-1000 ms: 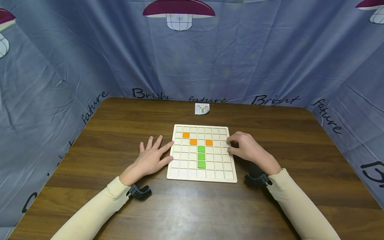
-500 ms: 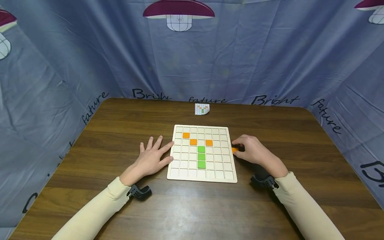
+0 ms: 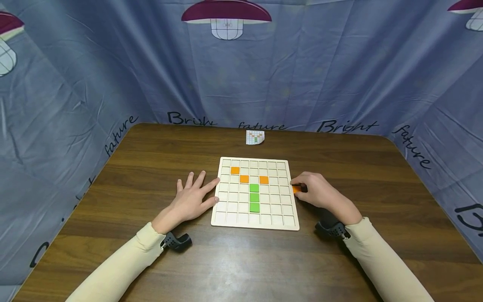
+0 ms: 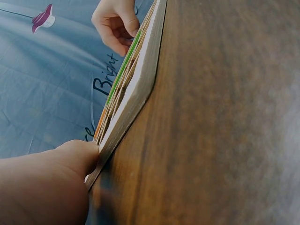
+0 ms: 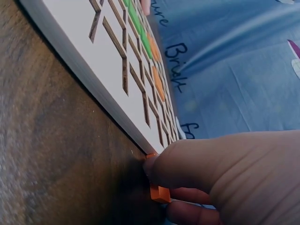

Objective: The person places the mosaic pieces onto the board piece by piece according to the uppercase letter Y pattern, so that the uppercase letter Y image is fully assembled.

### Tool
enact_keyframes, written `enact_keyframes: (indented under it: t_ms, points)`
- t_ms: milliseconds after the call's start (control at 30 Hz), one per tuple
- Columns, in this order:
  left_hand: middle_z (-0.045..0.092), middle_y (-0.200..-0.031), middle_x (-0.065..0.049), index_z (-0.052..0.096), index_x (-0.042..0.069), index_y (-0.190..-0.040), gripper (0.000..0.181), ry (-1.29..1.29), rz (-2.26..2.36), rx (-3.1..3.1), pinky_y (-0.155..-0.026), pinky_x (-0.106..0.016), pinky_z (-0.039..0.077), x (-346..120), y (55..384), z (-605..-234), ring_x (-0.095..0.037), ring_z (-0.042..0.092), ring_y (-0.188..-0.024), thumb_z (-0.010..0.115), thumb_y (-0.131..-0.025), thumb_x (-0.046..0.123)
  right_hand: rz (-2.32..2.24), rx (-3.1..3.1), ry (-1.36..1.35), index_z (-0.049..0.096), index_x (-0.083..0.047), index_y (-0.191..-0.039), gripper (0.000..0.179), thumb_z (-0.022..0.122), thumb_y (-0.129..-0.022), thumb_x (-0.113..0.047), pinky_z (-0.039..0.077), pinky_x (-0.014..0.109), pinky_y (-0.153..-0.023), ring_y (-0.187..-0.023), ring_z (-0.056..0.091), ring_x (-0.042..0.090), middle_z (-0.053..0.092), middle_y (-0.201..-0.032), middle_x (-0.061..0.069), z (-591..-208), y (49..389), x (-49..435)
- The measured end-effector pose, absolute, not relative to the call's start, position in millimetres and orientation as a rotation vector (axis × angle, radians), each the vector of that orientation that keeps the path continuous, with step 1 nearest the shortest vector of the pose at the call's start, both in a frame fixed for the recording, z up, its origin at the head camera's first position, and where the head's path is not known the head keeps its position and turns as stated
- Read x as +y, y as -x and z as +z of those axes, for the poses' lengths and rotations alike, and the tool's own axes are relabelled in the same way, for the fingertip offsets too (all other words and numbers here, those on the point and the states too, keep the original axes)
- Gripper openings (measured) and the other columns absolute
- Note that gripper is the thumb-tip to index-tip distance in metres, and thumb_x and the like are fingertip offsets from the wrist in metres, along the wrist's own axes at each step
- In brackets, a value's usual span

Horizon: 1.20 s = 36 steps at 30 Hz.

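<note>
A pale wooden grid board (image 3: pixel 275 209) lies on the table, bearing three orange tiles and a column of three green tiles (image 3: pixel 254 197). My left hand (image 3: pixel 190 202) is spread flat on its left side, forefinger and thumb touching the board's left edge. Beside the right edge, my right hand (image 3: pixel 317 191) pinches an orange tile (image 3: pixel 297 189) between thumb and fingers, close to the tabletop. In the right wrist view the thumb covers the middle of the orange tile (image 5: pixel 160 193); whether the orange showing above the thumb is a second tile, I cannot tell.
A small paper card (image 3: pixel 255 137) printed with a coloured grid lies behind the board, near the table's back edge. The brown wooden table (image 3: pixel 241 260) is enclosed at the back and sides by a blue curtain (image 3: pixel 241 84).
My right hand has drawn back slightly right and toward me from the board's edge, and an orange tile now shows at its fingertips. My left hand has stayed in place.
</note>
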<state>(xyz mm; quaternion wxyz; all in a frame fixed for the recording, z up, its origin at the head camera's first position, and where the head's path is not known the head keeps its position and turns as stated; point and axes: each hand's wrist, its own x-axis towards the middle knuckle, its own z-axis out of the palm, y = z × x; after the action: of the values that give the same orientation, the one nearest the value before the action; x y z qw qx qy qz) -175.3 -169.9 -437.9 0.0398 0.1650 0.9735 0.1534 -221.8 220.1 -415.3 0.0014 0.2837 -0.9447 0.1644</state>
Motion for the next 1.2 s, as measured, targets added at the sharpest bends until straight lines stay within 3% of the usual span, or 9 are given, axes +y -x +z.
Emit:
enact_keyframes:
  t_ms: [1200]
  points:
    - [0.022, -0.168, -0.024, 0.037, 0.031, -0.159, 0.062, -0.496, 0.474, 2.964, -0.11, -0.085, 0.013, -171.1, 174.6, -436.5, -0.059, 0.014, -0.152, 0.05, -0.103, 0.052, 0.556, -2.925, -0.873, 0.077, 0.002, -0.107, 0.025, 0.077, -0.083, -0.002, 0.048, 0.03, -0.067, -0.076, 0.057, 0.015, 0.073, -0.095, 0.01, -418.1, 222.1, 222.1]
